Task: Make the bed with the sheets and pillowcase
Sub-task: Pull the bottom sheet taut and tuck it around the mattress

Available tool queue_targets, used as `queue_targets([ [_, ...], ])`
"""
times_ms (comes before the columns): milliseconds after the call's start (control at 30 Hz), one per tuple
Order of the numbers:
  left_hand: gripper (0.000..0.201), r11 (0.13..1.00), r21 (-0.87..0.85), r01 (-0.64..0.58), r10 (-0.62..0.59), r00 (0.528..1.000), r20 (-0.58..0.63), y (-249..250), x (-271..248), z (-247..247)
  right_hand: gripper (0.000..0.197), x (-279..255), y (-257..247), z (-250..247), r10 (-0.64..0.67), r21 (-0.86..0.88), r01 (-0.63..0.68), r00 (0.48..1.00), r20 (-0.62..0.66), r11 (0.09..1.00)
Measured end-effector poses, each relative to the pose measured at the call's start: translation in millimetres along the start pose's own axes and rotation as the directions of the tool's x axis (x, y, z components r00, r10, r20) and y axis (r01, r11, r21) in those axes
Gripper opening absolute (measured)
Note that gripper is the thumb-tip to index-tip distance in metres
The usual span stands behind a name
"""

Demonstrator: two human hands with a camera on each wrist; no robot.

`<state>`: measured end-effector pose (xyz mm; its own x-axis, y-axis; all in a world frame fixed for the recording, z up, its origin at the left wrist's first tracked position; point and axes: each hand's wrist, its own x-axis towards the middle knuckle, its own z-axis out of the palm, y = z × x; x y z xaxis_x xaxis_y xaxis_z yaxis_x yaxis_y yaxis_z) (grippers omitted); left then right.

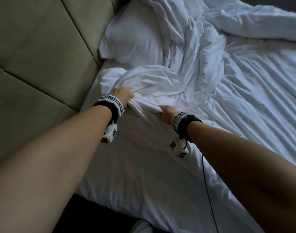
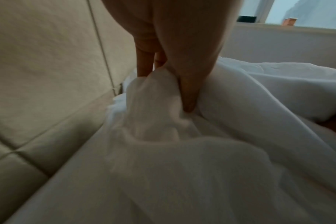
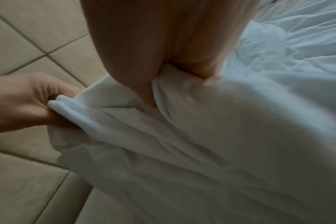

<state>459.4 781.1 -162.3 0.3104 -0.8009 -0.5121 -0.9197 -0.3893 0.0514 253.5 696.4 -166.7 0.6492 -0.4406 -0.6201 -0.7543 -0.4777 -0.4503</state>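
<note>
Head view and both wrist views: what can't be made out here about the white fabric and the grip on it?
- Which piece the white fabric is, sheet or pillowcase: its edges are bunched in all views.
- Left hand fingers: tips buried in folds, left wrist view blurred.
- Right hand fingers: hidden behind the hand and cloth in the right wrist view.
- Pillow: partly covered by the rumpled bedding.

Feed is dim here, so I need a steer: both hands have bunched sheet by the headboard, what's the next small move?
Probably draw the sheet up toward the headboard, keeping both grips. The left hand and right hand each hold a gathered edge, and the cloth behind lies twisted beside the pillow.
</note>
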Motion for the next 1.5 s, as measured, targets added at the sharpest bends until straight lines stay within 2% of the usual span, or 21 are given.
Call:
queue_targets([
  [200,0.033,0.985,-0.055,0.163,-0.166,0.985,-0.046,-86,-103,19,0.040,-22,-107,44,-0.137,0.034,0.136,0.990,0.042,0.990],
  [300,0.028,0.952,-0.151,0.268,-0.282,0.956,-0.078,-130,-154,35,0.041,-32,-165,74,-0.237,0.038,0.235,0.968,0.079,0.971],
  [400,0.030,0.906,-0.249,0.342,-0.375,0.921,-0.100,-155,-205,58,0.039,-42,-199,110,-0.286,-0.001,0.289,0.948,0.138,0.957],
  [533,0.025,0.855,-0.351,0.382,-0.416,0.909,-0.023,-155,-235,100,0.041,-54,-198,145,-0.279,-0.080,0.299,0.940,0.199,0.951],
  [667,0.038,0.828,-0.359,0.431,-0.446,0.894,0.045,-127,-260,125,0.042,-66,-185,166,-0.260,-0.161,0.318,0.917,0.303,0.934],
  [767,0.023,0.785,-0.350,0.511,-0.515,0.852,0.090,-114,-283,142,0.051,-79,-175,176,-0.200,-0.037,0.234,0.893,0.402,0.972],
  [867,0.013,0.747,-0.350,0.565,-0.569,0.816,0.102,-111,-302,150,0.048,-82,-172,186,-0.165,0.066,0.151,0.875,0.454,0.986],
  [933,0.015,0.741,-0.369,0.561,-0.586,0.809,0.054,-111,-311,154,0.047,-83,-175,190,-0.179,0.007,0.195,0.884,0.432,0.981],
  [1033,0.020,0.697,-0.452,0.557,-0.611,0.791,0.032,-117,-314,155,0.047,-78,-177,192,-0.218,-0.186,0.303,0.901,0.375,0.935],
  [1133,0.034,0.655,-0.534,0.535,-0.606,0.794,0.052,-127,-303,163,0.047,-64,-177,194,-0.200,-0.312,0.304,0.925,0.324,0.900],
  [1233,0.065,0.604,-0.605,0.519,-0.602,0.794,0.081,-140,-280,180,0.050,-41,-179,198,-0.210,-0.290,0.261,0.958,0.196,0.921],
  [1333,0.095,0.581,-0.613,0.535,-0.582,0.800,0.146,-152,-257,199,0.063,-13,-182,204,-0.238,-0.237,0.229,0.971,-0.009,0.944],
  [1400,0.105,0.567,-0.625,0.537,-0.581,0.798,0.160,-160,-243,212,0.074,7,-187,210,-0.170,-0.196,0.149,0.981,-0.094,0.969],
  [1500,0.120,0.515,-0.663,0.543,-0.558,0.800,0.222,-175,-223,237,0.090,39,-192,224,-0.042,-0.055,0.036,0.994,-0.097,0.998],
])
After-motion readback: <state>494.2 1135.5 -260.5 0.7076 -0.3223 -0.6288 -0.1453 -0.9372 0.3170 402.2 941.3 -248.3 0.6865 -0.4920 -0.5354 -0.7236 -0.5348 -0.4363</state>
